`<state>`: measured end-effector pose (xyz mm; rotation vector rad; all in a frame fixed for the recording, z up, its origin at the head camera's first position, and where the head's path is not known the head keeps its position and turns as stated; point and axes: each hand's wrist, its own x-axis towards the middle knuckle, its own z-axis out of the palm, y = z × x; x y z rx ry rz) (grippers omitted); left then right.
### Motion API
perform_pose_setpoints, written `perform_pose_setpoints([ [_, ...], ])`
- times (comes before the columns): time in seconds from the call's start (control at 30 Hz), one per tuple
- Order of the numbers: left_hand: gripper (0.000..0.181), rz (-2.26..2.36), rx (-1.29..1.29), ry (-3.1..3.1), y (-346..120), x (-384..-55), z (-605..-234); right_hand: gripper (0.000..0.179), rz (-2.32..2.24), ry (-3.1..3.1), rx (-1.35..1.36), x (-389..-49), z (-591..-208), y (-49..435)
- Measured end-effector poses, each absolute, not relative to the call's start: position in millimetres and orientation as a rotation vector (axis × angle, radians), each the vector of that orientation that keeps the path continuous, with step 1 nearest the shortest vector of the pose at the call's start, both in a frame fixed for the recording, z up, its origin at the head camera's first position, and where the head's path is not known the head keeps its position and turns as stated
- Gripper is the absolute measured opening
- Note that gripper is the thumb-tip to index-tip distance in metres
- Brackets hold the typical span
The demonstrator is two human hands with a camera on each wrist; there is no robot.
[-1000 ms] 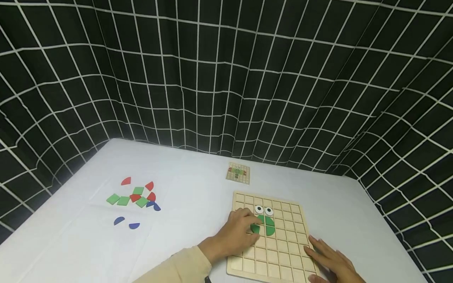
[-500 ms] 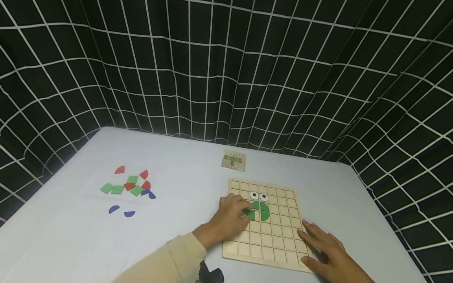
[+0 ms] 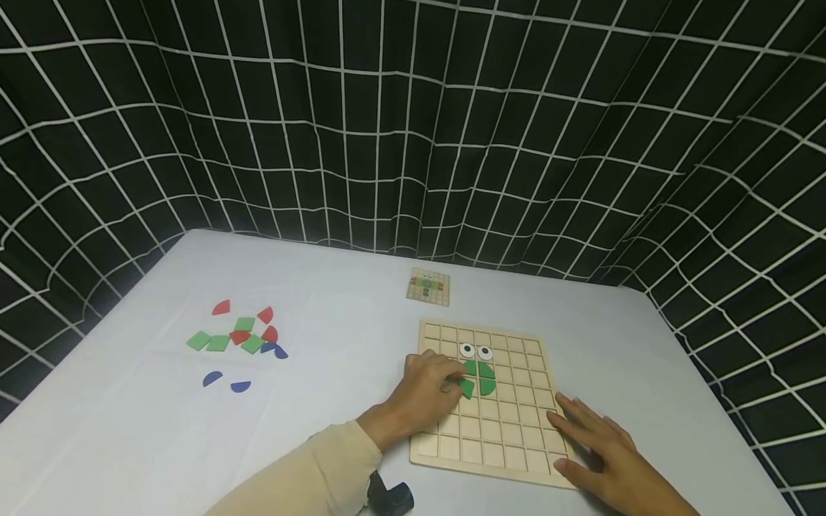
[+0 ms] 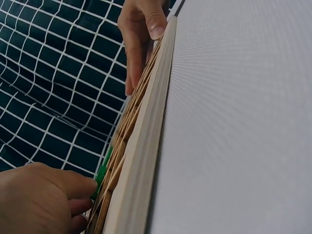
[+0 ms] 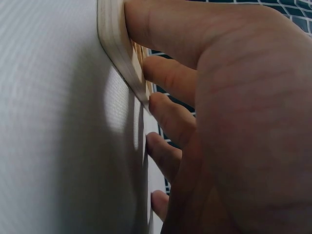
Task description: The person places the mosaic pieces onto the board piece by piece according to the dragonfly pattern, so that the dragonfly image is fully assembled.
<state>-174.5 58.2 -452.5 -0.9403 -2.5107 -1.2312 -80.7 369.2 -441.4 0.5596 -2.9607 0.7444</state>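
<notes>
A square wooden grid board (image 3: 510, 433) lies on the table. Two round eye pieces (image 3: 485, 352) sit side by side in its upper cells, above three green quarter-circle pieces (image 3: 487, 370). Just left of these, my left hand (image 3: 422, 390) pinches another green quarter-circle piece (image 3: 467, 388), which sits askew over its cell and is partly covered by the fingers. In the left wrist view a green piece (image 4: 101, 174) shows at the fingertips. My right hand (image 3: 600, 444) rests with spread fingers on the board's right edge; its thumb (image 5: 161, 22) touches the near corner.
A small pattern card (image 3: 428, 287) lies behind the board. Far left on the white table (image 3: 335, 344) are loose green diamonds (image 3: 198, 340), red quarter-circles (image 3: 221, 307) and blue half-circles (image 3: 241, 387). A black device (image 3: 392, 499) is at my left wrist. Gridded black cloth (image 3: 361, 143) surrounds the table.
The green piece under my left fingers has turned from lying square in its cell to askew. My right hand stays at the board's edge. The head view has shifted slightly.
</notes>
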Motion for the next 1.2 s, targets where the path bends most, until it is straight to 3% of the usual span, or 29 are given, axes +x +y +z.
perform_pose_setpoints([
  [0.7,0.023,-1.033,-0.870,-2.585,71,-174,-448,0.061,0.744,-2.909,0.637,-81,-444,373],
  [1.2,0.022,-1.280,-0.852,-2.455,52,-175,-435,0.059,0.731,-2.950,0.559,-79,-438,369],
])
